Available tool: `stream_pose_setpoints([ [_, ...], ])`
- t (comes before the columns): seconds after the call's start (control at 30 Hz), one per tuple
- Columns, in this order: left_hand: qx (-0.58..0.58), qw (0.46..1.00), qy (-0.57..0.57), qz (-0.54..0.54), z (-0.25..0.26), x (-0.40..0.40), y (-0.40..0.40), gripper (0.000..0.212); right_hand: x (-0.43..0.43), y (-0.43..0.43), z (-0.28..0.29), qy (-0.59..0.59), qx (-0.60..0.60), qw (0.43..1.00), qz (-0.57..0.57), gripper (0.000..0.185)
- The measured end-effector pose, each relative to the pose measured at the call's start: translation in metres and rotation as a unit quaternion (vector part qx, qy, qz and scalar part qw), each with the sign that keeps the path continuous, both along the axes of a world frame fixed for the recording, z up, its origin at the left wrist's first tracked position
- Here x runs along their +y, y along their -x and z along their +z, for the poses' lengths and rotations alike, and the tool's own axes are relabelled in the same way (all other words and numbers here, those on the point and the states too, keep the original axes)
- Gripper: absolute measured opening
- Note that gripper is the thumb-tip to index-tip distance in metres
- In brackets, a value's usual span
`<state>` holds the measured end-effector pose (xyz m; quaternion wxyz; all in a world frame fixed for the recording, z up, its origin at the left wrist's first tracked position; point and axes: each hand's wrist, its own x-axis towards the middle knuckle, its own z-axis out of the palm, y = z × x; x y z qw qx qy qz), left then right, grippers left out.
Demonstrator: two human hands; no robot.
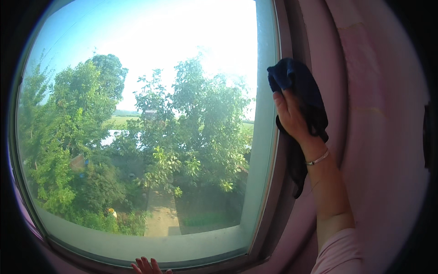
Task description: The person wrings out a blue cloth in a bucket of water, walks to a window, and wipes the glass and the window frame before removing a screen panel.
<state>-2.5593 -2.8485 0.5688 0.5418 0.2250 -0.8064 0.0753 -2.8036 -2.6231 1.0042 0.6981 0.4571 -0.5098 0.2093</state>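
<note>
My right hand (291, 114) reaches up to the right side of the window frame (265, 219) and holds a dark blue cloth (304, 82). The cloth is bunched over the fingers and lies against the frame, with a loose end hanging below the wrist. At the bottom of the view, my left hand (147, 266) shows only its fingers, spread apart by the lower window frame. Whether those fingers touch the frame is hard to tell, and the rest of that hand is cut off. The glass pane (137, 191) looks hazy in its lower part.
A pink wall (386, 164) borders the window on the right, with a darker pink patch (362, 68) on it. A dark object (426, 137) shows at the far right rim. Outside the glass are trees (208, 113) and a paved path (160, 212).
</note>
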Motion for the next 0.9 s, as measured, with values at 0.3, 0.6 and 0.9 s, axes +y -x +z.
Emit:
stream_pose_setpoints([
  [0.3, 0.035, 0.998, 0.029, -0.048, 0.016, 0.009, -0.002, 0.052, 0.019, -0.028, -0.223, -0.087, -0.144, 0.980, -0.110, 0.051],
  [0.6, 0.038, 0.998, 0.028, -0.052, 0.018, 0.020, -0.005, 0.052, 0.028, 0.007, -0.112, -0.040, -0.005, 0.990, -0.138, 0.040],
  [0.9, 0.037, 0.999, 0.011, -0.033, 0.005, 0.033, -0.007, 0.054, 0.041, 0.025, 0.201, -0.020, 0.006, 0.991, -0.134, 0.047],
])
